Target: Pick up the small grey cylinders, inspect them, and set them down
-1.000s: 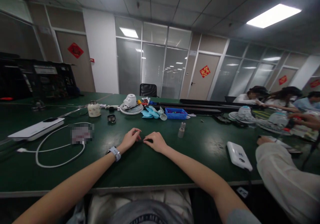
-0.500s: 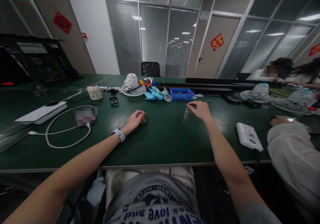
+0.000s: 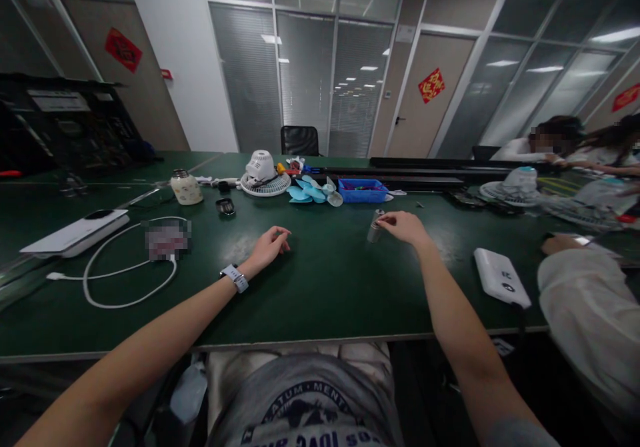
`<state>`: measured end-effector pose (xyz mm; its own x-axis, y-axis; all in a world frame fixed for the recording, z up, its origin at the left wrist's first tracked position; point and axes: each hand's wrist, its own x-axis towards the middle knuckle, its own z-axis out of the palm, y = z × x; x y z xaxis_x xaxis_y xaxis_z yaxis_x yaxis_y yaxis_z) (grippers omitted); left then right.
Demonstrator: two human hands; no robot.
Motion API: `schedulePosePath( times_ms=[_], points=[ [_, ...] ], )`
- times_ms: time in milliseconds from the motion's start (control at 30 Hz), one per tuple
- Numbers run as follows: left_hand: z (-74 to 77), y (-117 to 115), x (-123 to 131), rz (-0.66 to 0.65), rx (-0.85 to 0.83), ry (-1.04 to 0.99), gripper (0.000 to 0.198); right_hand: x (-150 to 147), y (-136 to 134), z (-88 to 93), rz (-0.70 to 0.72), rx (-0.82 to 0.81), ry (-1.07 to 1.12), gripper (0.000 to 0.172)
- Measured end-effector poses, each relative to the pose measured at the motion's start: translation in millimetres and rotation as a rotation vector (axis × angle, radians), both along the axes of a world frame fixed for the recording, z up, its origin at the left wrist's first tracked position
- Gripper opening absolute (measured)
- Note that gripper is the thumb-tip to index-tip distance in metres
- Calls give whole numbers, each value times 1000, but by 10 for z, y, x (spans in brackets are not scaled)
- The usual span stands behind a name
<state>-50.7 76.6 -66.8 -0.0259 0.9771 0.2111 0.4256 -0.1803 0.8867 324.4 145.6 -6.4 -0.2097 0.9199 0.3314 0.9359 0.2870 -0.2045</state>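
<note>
So nearest the camera, bottom of the frame, both forearms are reaching over the green table (image 3: 320, 307), and a white box with a dark cord (image 3: 501, 278) is lying toward the right edge. Around the middle, the left hand (image 3: 271, 246) is resting half-curled and holding nothing, probably just sitting out of the way. The right hand (image 3: 409, 227), right of centre, is bringing thumb and fingers together at a metal cylinder (image 3: 373, 234) that's standing on the tabletop. They're meeting its upper part, which I'd guess is keeping the body from being covered. Honestly can't tell if they're actually pinching it or just touching. Over on the left, a white cable (image 3: 120, 307) is lying in a loose loop. Farther back, containers: a blue bin (image 3: 363, 195) is holding small dark bits, too tiny to name, and a pale jar (image 3: 187, 189) is standing upper left, its sides hiding whatever's inside. Light-blue fan blades (image 3: 307, 191) are lying just left of the bin.
</note>
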Motion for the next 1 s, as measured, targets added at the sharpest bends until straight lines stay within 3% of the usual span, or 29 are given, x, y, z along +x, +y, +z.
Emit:
schedulePosePath(
  times_ms=[167,300,467,633,833,1000],
  points=[
    [7,-8,29,34,-11,6,29,9,-30,1,-4,-8,47,35],
    [13,-4,48,46,-4,-5,26,11,-4,-21,-23,1,109,50],
    [41,-29,59,37,-23,2,23,34,71,-126,108,-132,141,66],
    [59,-53,60,36,-30,17,25,43,201,-275,150,-184,198,66],
    [59,-58,60,27,-15,-6,27,214,268,-253,-29,-212,96,59],
    [37,-46,39,30,-19,13,29,418,271,-275,-222,-107,44,56]
  ],
)
